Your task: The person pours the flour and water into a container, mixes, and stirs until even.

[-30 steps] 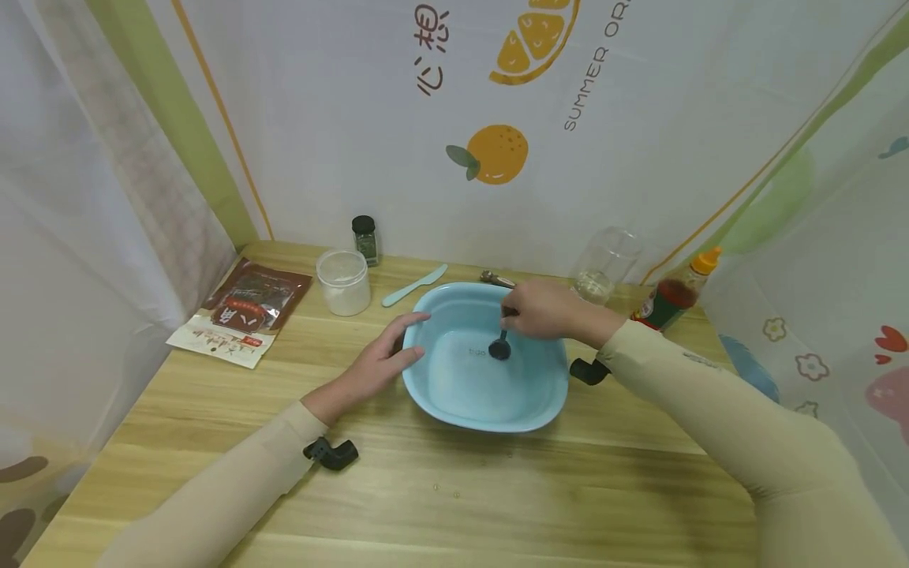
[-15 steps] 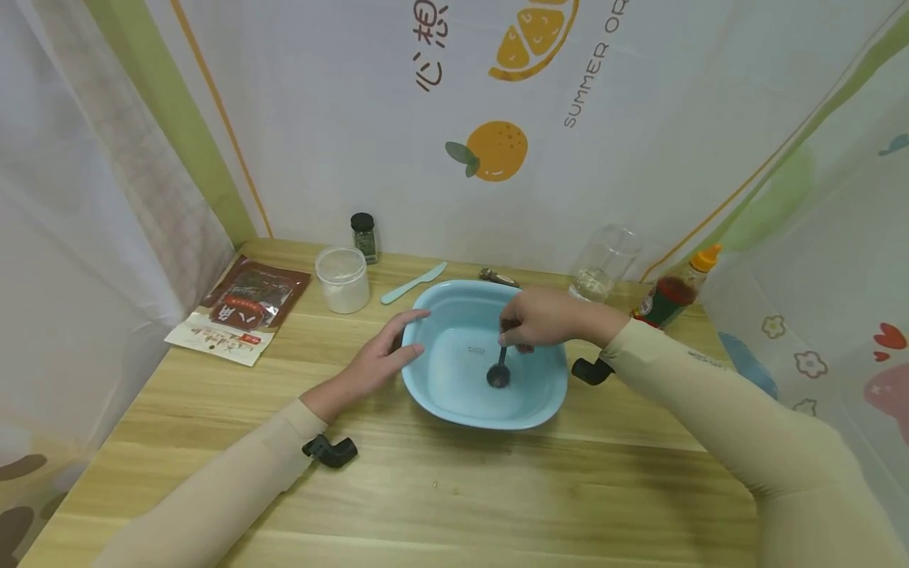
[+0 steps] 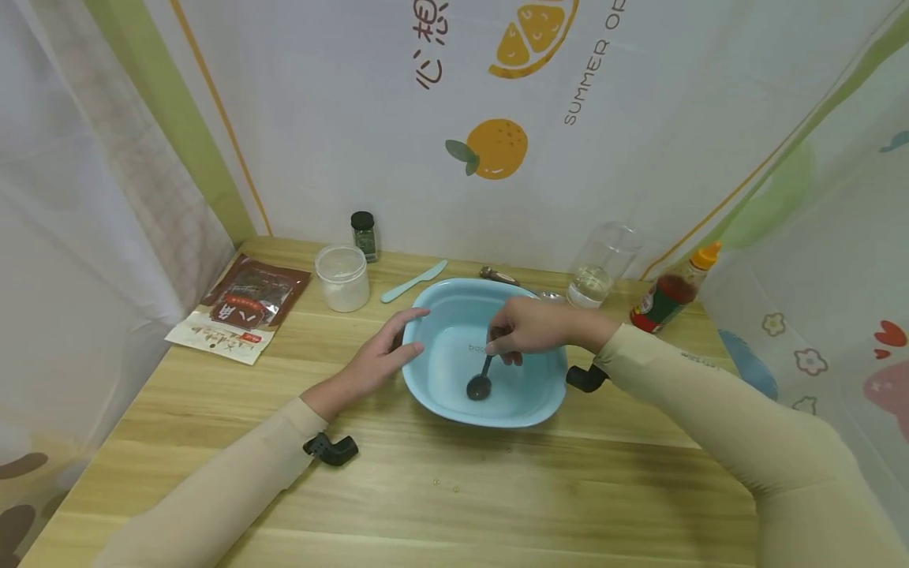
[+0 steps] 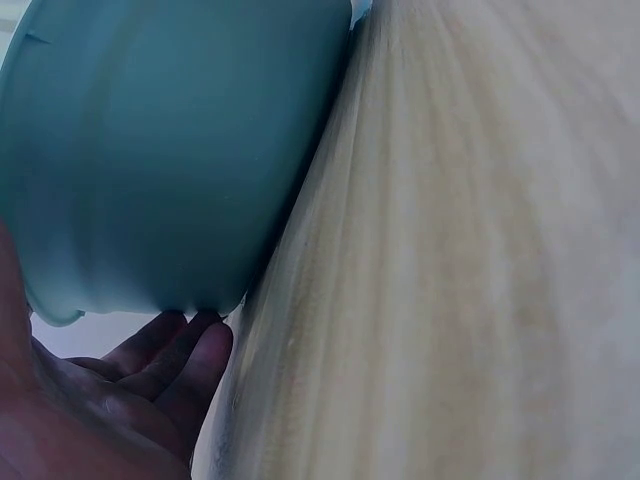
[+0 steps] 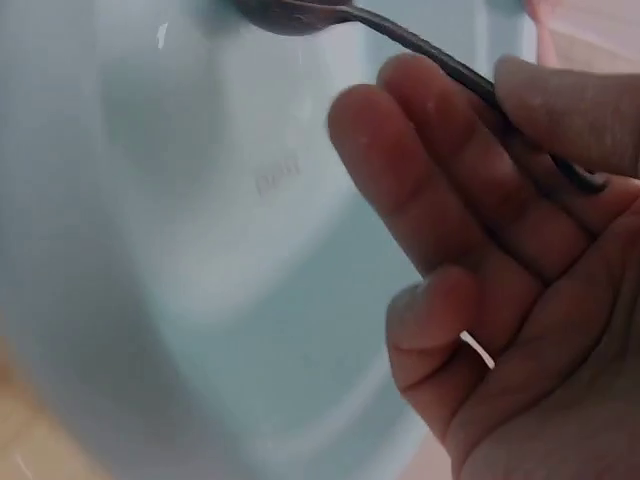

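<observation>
A light blue plastic basin [image 3: 490, 421] stands on the wooden table in front of me. My left hand [image 3: 369, 367] holds its left side, thumb and forefinger tips over the rim. In the left wrist view the other fingers [image 4: 190, 375] press against the outer wall of the basin [image 4: 180, 170], low down near the table. My right hand [image 3: 534, 325] reaches over the basin and pinches a dark spoon [image 3: 479, 386] by its handle between thumb and fingers. The bowl of the spoon [image 5: 300, 15] points down over the basin floor, toward the front left.
Behind the basin lie a pale green knife [image 3: 414, 282] and a brownish handle [image 3: 499, 276]. A jar of white powder [image 3: 344, 282], a spice bottle [image 3: 364, 238] and a brown packet [image 3: 245, 304] stand or lie left. At right are a clear jar [image 3: 600, 268] and a sauce bottle [image 3: 667, 292].
My right hand has drawn the spoon toward me and to the left across the basin, its bowl now nearer the front. The left hand and the basin stay in place.
</observation>
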Motion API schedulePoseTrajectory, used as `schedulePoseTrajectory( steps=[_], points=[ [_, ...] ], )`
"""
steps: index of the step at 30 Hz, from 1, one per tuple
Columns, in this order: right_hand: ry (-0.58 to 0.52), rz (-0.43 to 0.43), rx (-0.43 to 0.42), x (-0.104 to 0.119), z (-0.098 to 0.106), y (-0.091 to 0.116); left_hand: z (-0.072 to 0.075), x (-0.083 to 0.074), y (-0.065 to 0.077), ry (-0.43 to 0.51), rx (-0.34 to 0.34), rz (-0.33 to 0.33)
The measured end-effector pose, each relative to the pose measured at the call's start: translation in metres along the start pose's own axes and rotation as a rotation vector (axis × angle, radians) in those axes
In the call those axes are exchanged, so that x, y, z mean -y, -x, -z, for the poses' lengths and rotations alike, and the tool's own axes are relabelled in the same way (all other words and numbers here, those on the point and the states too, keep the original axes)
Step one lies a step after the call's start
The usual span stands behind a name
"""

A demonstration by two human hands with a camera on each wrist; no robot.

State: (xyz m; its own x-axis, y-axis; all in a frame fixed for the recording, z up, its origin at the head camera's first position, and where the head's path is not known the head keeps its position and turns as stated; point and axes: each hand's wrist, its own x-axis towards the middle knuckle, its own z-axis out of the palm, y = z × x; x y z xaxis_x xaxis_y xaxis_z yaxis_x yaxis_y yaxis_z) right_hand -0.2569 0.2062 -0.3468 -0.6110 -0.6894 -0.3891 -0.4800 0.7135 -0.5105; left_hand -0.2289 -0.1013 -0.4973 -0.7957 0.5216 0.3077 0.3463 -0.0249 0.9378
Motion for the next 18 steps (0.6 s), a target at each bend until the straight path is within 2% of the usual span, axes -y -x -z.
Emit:
schedulePoseTrajectory(
  steps=[2, 3, 7, 13, 18],
  points=[
    [-0.017, 0.011, -0.008, 0.000, -0.002, -0.002, -0.001, -0.003, 0.000, -0.001, -0.006, 0.023],
    [-0.005, 0.006, -0.033, 0.000, -0.002, -0.003, -0.003, -0.016, 0.001, -0.010, -0.014, 0.052],
    [0.048, -0.052, -0.123, -0.001, 0.000, -0.003, -0.003, -0.019, 0.001, -0.009, -0.016, 0.090],
    [-0.024, -0.036, -0.056, -0.003, -0.001, -0.007, -0.003, -0.015, 0.002, -0.040, -0.022, 0.056],
    [0.019, -0.095, -0.182, -0.002, 0.001, -0.008, -0.003, -0.015, 0.003, -0.049, -0.019, 0.046]
  ],
)
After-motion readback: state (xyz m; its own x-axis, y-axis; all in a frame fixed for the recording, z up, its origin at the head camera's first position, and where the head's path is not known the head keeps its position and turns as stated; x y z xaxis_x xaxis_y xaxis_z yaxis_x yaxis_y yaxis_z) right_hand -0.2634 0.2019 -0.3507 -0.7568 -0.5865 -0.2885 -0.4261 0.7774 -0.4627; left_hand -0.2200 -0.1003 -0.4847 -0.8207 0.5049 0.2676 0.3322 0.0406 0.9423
